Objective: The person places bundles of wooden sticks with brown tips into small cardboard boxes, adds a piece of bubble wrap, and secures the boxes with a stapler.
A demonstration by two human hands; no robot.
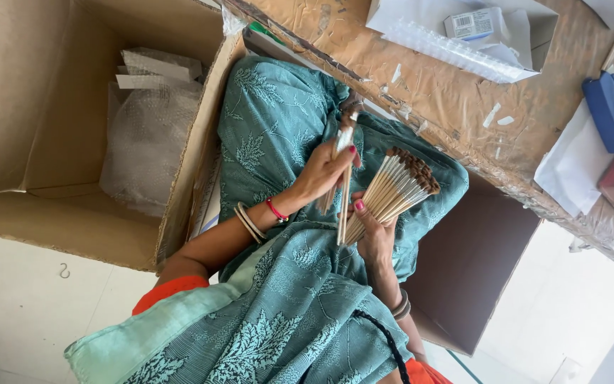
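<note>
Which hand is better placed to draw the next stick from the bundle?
Probably left. The left hand pinches only a few loose sticks right beside the fanned bundle, while the right hand is clamped round its base.

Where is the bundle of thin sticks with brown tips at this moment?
In the head view, the bundle of sticks is right of centre, fanned out in the right hand over the teal cloth, beside the left hand, which holds a few sticks.

Brown taped table (435, 92) bearing white carton (534, 28), small box (472, 23), blue stapler (605, 114), white papers (566, 160)
</note>
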